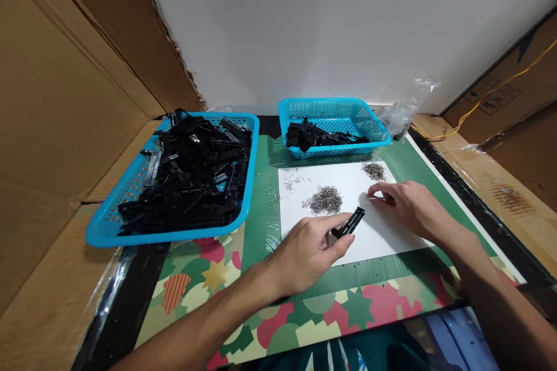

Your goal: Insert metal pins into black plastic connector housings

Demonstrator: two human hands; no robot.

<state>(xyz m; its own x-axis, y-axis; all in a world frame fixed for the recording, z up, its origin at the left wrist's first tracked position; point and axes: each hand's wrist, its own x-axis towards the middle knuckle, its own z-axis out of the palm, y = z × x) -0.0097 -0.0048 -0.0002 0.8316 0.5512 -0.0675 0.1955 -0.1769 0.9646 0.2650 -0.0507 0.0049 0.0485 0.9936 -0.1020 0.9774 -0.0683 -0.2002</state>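
Black plastic part (353,221) is held between the thumb and fingers of my left hand (311,249), tilted up to the right over the white sheet (374,246). My right hand (402,206) is over the sheet's right side, its thumb and forefinger pinched at a tiny item too small to name. A larger pile of small metal pieces (325,200) lies on the sheet beyond my left hand. Behind my right hand sits a smaller pile (373,171). Loose metal pieces are scattered near the sheet's upper left corner.
A large blue basket (250,185) heaped with black parts stands at the left. Another blue basket (333,151) with fewer black parts is at the back. Beside it is a clear plastic bag (399,117). Cardboard (65,98) rises on the left; a white wall stands behind.
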